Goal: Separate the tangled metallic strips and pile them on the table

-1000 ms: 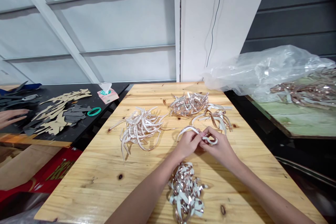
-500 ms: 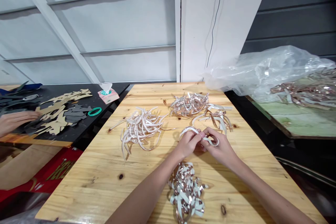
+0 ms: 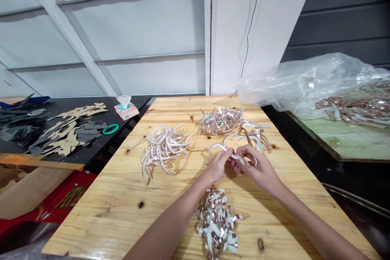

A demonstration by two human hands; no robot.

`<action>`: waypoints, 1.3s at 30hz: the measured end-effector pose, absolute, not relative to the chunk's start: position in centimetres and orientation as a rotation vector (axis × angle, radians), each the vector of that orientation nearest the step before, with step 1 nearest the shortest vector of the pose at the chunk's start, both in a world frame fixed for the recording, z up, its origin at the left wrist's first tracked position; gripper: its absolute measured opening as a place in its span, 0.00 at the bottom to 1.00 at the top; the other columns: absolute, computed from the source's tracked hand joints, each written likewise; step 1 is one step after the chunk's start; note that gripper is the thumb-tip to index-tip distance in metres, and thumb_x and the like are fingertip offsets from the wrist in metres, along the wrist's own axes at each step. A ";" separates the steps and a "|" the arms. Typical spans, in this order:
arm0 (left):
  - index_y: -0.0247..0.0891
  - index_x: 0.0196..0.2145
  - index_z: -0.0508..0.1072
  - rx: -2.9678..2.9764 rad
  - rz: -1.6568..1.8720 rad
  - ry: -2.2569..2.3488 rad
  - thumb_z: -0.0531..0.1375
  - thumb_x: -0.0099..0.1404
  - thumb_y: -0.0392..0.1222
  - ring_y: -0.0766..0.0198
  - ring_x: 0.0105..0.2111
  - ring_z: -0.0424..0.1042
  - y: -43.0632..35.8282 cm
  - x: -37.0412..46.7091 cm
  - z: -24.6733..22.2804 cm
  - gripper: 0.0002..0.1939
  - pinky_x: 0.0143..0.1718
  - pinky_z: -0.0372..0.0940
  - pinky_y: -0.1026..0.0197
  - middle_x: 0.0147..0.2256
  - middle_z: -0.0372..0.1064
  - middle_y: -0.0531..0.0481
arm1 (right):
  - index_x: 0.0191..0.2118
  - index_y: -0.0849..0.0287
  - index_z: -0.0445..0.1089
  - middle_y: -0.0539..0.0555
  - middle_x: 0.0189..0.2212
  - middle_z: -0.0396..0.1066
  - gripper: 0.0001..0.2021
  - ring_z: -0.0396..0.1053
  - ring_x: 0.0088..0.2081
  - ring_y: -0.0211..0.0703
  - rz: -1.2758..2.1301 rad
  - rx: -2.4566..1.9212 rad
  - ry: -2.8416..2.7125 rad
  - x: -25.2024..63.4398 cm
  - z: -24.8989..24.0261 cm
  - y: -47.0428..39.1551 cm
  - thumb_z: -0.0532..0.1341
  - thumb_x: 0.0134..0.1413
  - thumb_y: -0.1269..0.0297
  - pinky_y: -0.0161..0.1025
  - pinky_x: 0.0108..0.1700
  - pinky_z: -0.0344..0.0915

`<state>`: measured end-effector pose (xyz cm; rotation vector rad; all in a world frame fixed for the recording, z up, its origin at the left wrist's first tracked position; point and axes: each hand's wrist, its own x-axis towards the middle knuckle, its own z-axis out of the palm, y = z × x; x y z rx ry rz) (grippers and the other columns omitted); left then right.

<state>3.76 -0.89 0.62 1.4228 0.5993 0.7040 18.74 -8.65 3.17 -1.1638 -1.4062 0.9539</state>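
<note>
Both hands meet over the wooden table (image 3: 112,203), pinching one narrow strip (image 3: 217,146), white on one face and shiny rose-gold on the other. My left hand (image 3: 218,166) grips it between thumb and fingers, and a loose end arcs out to the left. Close beside it, my right hand (image 3: 257,166) is closed on the same strip, part of which curls round its fingers. Near the wrists lies a pile of short curled strips (image 3: 217,221). Beyond the hands are a shiny strip pile (image 3: 221,121) and a few loose strips (image 3: 258,140). To the left sits a heap of long pale strips (image 3: 166,146).
On the black table (image 3: 143,103) at left are beige scraps (image 3: 67,140), dark grey scraps (image 3: 89,130), a green tape ring (image 3: 110,129) and a tissue pack (image 3: 126,110). A clear plastic bag (image 3: 307,81) with more strips covers a green board (image 3: 344,140) at right.
My fingers have shifted along the strip and a straighter length now shows between my hands. Another person's hand at the left table has left the view.
</note>
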 end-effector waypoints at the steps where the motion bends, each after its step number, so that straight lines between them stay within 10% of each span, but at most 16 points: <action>1: 0.37 0.30 0.74 1.384 0.732 0.622 0.50 0.70 0.60 0.58 0.33 0.72 -0.8 3.8 0.4 0.25 0.44 0.66 0.55 0.27 0.71 0.49 | 0.41 0.54 0.67 0.51 0.29 0.71 0.08 0.70 0.28 0.43 0.965 -1.152 -1.382 18.8 3.2 -8.7 0.60 0.64 0.56 0.38 0.28 0.67; 39: 0.38 0.29 0.70 1.477 0.643 0.529 0.45 0.72 0.63 0.61 0.27 0.71 -1.2 3.9 0.5 0.29 0.38 0.68 0.57 0.26 0.71 0.48 | 0.37 0.56 0.66 0.47 0.19 0.69 0.07 0.64 0.20 0.39 1.145 -1.006 -1.030 18.2 3.0 -8.2 0.61 0.63 0.59 0.39 0.27 0.68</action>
